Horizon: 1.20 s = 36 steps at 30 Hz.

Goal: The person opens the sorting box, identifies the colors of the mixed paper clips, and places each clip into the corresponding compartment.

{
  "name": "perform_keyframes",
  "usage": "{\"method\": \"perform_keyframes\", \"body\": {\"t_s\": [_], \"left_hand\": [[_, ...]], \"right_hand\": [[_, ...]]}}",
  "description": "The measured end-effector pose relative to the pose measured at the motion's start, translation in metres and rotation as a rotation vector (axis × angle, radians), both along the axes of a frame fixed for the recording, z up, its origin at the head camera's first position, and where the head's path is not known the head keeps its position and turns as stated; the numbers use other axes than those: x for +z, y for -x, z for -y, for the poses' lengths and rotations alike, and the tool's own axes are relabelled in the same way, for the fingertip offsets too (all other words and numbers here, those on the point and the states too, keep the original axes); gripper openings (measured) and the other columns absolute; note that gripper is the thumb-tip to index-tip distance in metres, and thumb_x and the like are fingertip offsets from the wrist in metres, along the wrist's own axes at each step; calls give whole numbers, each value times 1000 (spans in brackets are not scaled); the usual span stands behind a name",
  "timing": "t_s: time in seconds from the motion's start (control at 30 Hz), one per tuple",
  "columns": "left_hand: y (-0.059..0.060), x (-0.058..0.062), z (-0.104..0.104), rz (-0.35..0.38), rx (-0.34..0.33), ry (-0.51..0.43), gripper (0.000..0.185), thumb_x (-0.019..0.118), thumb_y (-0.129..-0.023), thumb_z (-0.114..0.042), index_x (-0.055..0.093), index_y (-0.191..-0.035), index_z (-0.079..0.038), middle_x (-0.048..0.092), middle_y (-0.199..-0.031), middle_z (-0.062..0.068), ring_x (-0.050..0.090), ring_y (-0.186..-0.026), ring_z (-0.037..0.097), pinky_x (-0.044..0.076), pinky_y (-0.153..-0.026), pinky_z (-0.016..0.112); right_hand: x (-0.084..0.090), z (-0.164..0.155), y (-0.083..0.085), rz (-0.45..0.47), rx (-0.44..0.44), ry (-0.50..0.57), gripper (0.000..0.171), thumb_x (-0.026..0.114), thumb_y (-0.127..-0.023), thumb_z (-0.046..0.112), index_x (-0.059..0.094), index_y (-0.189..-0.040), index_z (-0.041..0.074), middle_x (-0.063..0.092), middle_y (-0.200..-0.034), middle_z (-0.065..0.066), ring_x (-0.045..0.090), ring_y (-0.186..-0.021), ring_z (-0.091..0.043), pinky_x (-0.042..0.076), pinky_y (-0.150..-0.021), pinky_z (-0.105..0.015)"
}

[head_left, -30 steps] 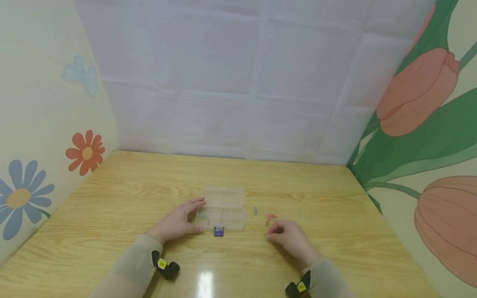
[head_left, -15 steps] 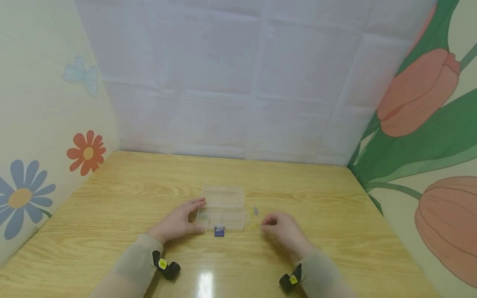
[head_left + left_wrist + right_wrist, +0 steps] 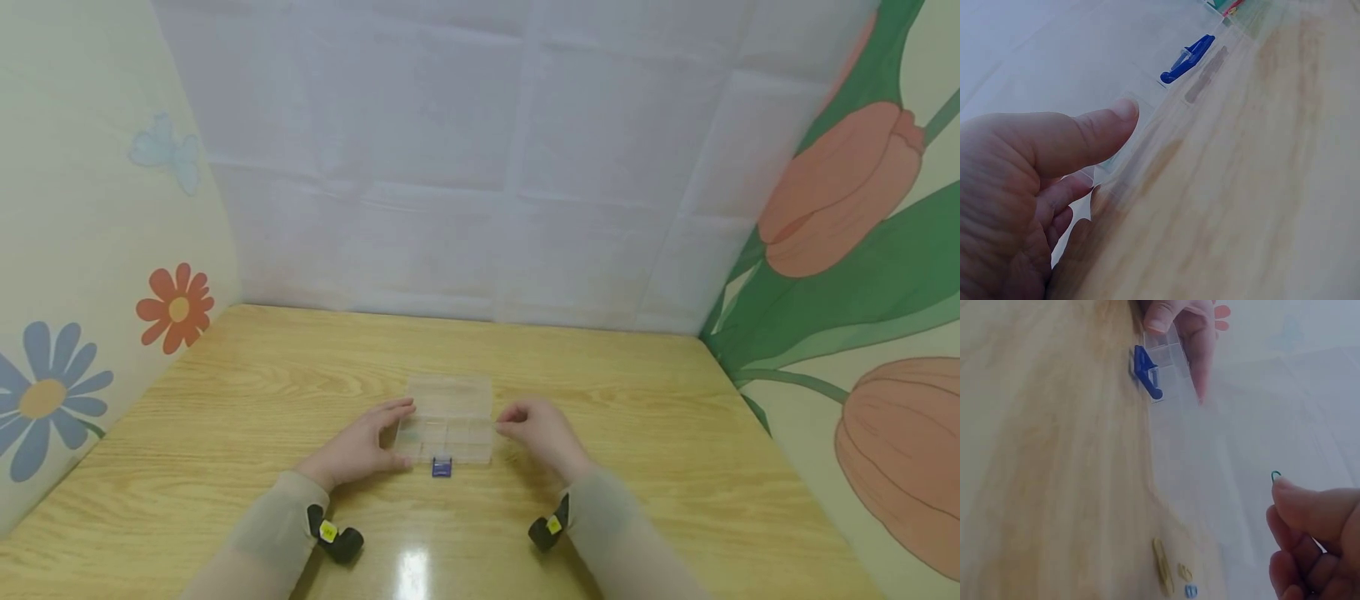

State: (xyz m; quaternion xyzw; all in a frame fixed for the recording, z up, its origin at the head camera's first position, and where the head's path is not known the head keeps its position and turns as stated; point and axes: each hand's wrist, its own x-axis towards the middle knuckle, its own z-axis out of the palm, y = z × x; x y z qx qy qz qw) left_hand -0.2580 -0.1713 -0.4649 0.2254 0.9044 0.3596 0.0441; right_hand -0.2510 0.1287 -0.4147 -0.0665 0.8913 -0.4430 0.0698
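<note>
Clear plastic compartment box with open lid [image 3: 448, 421]: one.
Blue latch on the box's near edge [image 3: 442, 467]: one.
Bare hands: two, the left hand [image 3: 358, 446] and the right hand [image 3: 542, 432].
Small green wire paper clip [image 3: 1275, 476] pinched in the right hand: one.
Loose paper clips on the wood-grain table [image 3: 675, 433], right wrist view: three, one long yellow [image 3: 1162, 564], one small yellow [image 3: 1184, 572], one small blue [image 3: 1191, 590].
Black wrist-worn cameras with yellow tags: two [image 3: 335, 538] [image 3: 546, 529].
Compartments in the box: count cannot be told.
</note>
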Motion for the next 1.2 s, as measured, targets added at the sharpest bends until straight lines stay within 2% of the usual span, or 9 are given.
{"method": "perform_keyframes", "body": {"t_s": [0.2,0.47,0.9,1.07,1.2], "left_hand": [[0,0,0,-6,-2,1,83,79,-77,-39,42,-145,-10,33,-153,9,26,-140,40,21,-110,62],[0,0,-1,-8,-1,1,82,79,-77,-38,43,-145,-9,33,-153,9,26,-140,40,21,-110,61],[1,-1,1,-6,-18,-14,82,79,-78,-38,42,-146,-10,33,-154,7,25,-141,37,22,-110,62],[1,-2,2,-26,-32,-25,83,79,-77,-38,42,-145,-7,34,-153,10,26,-140,39,22,-110,62],[2,-3,1,-35,-33,-23,84,79,-76,-38,42,-145,-7,33,-153,10,27,-139,39,21,-110,62]], "right_hand": [[6,15,8,14,6,20,8,70,-88,21,69,-91,14,65,-92,2,58,-87,-17,49,-79,-37],[5,38,15,23,30,20,4,72,-87,19,69,-87,17,65,-89,5,58,-86,-15,49,-81,-36],[2,92,21,-38,126,-64,6,71,-87,18,69,-81,19,64,-81,10,57,-78,-9,49,-75,-30],[1,105,21,-86,156,-88,4,73,-86,17,70,-82,17,65,-81,10,57,-77,-7,50,-75,-28],[1,111,21,-83,158,-103,4,73,-85,16,70,-83,17,66,-82,10,58,-78,-7,51,-76,-27]]}}
